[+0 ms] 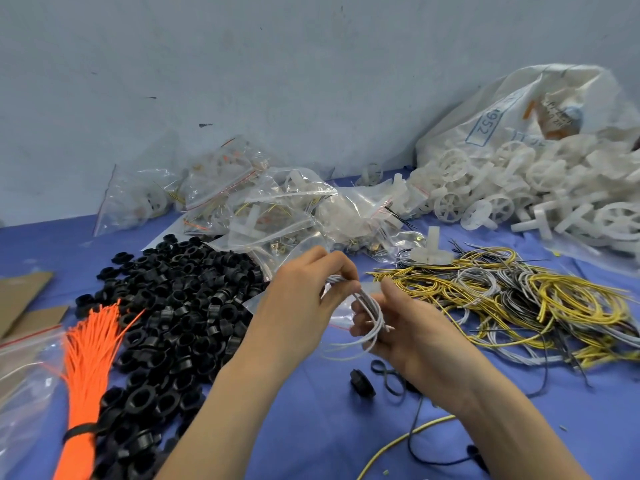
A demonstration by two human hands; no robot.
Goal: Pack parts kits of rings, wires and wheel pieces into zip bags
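Observation:
Both hands meet over the blue table at centre. My left hand [304, 292] pinches one end of a white wire bundle [370, 317], and my right hand [401, 327] grips its coiled loops. A clear zip bag [337, 315] lies flat just behind the hands. A heap of black rings [180, 306] fills the left side. Tangled yellow, white and black wires [519, 299] spread at the right. White wheel pieces [512, 192] spill from a big sack at the back right.
Packed zip bags [263, 202] are piled at the back centre. An orange wire bundle [88, 372] and empty zip bags [24, 368] lie at the left, beside cardboard [20, 296]. One loose black ring [362, 382], a rubber band and stray wires [412, 434] lie under my right forearm.

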